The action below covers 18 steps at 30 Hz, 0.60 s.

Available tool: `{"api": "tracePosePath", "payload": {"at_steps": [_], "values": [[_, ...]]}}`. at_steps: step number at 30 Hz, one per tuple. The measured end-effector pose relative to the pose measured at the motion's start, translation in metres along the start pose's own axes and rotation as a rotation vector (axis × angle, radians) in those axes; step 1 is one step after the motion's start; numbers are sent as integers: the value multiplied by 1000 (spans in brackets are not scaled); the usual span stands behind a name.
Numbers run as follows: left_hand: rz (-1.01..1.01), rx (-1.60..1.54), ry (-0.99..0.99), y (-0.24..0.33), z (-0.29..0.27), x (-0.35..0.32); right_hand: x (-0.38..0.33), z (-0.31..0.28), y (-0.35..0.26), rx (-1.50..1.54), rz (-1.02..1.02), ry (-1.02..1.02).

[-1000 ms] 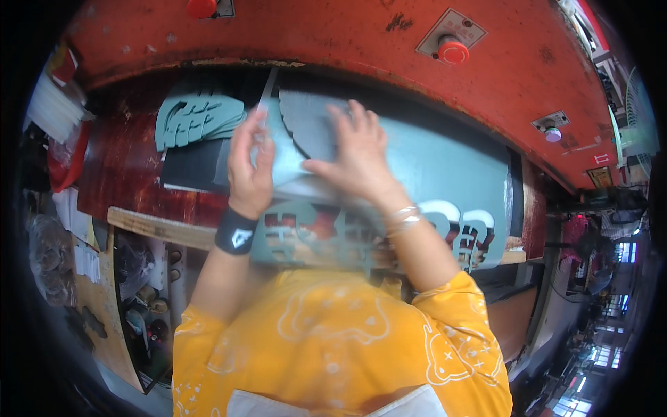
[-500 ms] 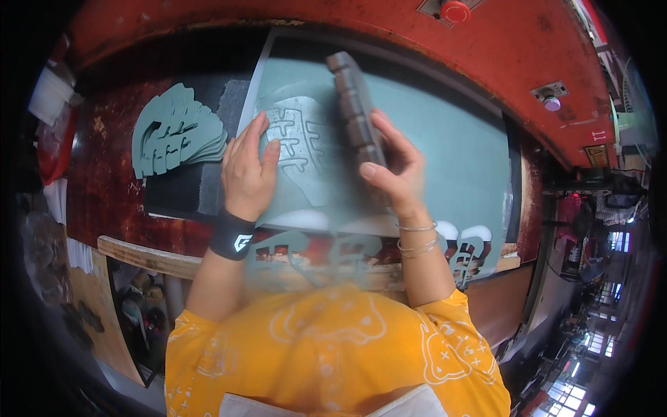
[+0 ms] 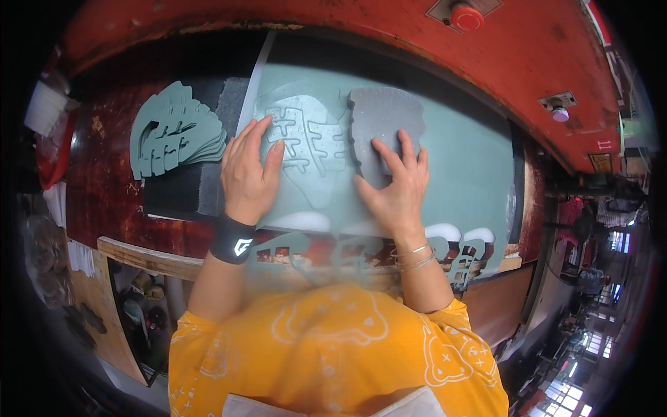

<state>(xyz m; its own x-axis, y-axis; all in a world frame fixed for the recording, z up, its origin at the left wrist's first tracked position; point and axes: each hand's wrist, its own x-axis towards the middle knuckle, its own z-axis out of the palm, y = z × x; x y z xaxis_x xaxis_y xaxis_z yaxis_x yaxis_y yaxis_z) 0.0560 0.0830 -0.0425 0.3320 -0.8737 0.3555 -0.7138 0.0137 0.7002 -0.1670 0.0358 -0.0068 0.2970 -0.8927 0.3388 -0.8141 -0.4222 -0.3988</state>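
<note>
A green-grey sheet (image 3: 465,160) lies on the worktable, with a cut-out shape (image 3: 306,149) outlined in it, slotted and curved. My left hand (image 3: 249,172) rests at the sheet's left part beside that shape, its fingers stretched out and nothing in them. To the right of the shape, a thick grey cutting die (image 3: 382,115) lies flat on the sheet, its side edge wavy. My right hand (image 3: 399,187) has its fingers spread over the near part of the die, with the thumb by its near left edge.
A fanned stack of cut green-grey pieces (image 3: 174,132) sits at the left on a black mat (image 3: 174,198). Beyond the table stands a red machine body (image 3: 347,28) with a red push button (image 3: 467,17). A wooden strip (image 3: 149,259) borders the near edge. Sheet scraps with holes (image 3: 472,254) hang over it.
The die was held tilted on edge in my right hand; now it lies flat on the sheet, a little further right. My right-hand fingers have spread onto it. My left hand has barely moved.
</note>
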Motion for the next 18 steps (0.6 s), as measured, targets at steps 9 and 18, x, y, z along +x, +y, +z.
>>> {"api": "tracePosePath", "payload": {"at_steps": [9,18], "values": [[-13,-391,-150,45,-24,-46,7,-51,74,195,-26,322],[346,-409,-317,62,14,-129,58,-185,197,74,209,1120]]}}
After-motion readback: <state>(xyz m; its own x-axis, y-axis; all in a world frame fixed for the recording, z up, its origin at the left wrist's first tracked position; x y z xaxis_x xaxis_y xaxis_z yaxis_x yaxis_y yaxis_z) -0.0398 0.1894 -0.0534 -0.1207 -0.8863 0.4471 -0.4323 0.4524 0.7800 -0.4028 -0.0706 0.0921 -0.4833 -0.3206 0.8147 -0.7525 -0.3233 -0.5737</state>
